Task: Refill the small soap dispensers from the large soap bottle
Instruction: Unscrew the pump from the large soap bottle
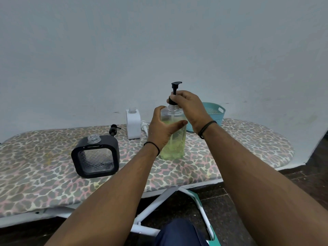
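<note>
One leopard-print ironing board (177,167), grey wall (159,41).

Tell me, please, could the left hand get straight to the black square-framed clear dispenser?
Probably yes, once freed: the left hand now holds the tall clear bottle of yellow-green soap, and only bare patterned board lies between it and the black square-framed clear dispenser.

Leopard-print ironing board (177,173) carries 2 dispensers (96,155), bottle (174,141), basket (213,112).
</note>
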